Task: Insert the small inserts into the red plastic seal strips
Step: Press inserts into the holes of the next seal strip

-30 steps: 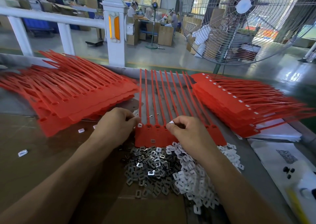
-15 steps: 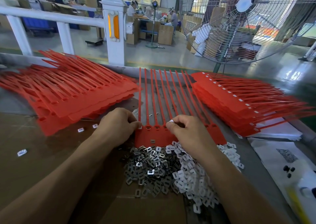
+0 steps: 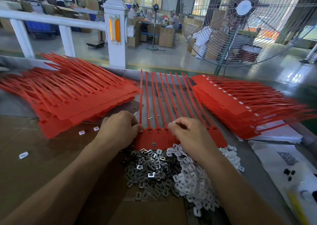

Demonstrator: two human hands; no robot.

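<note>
A red seal strip sheet point(image 3: 155, 139) lies in front of me, its long tails pointing away. My left hand point(image 3: 120, 128) pinches the sheet's left corner with curled fingers. My right hand point(image 3: 187, 132) rests on the sheet's head row, thumb and forefinger pinched on a small white insert at a slot. A single metal insert point(image 3: 153, 144) lies on the sheet. Nearer me sits a pile of grey metal inserts point(image 3: 151, 171), with a pile of white plastic inserts point(image 3: 193, 178) to its right, partly under my right forearm.
A stack of red strip sheets point(image 3: 68, 94) lies at the left, another stack point(image 3: 240, 104) with white inserts showing at the right. Loose white inserts point(image 3: 82, 132) dot the brown cardboard. White paper point(image 3: 281, 157) and a large fan point(image 3: 243, 18) are at the right.
Both hands have stayed almost in place on the sheet; the right thumb and forefinger have shifted only slightly at the slot row.
</note>
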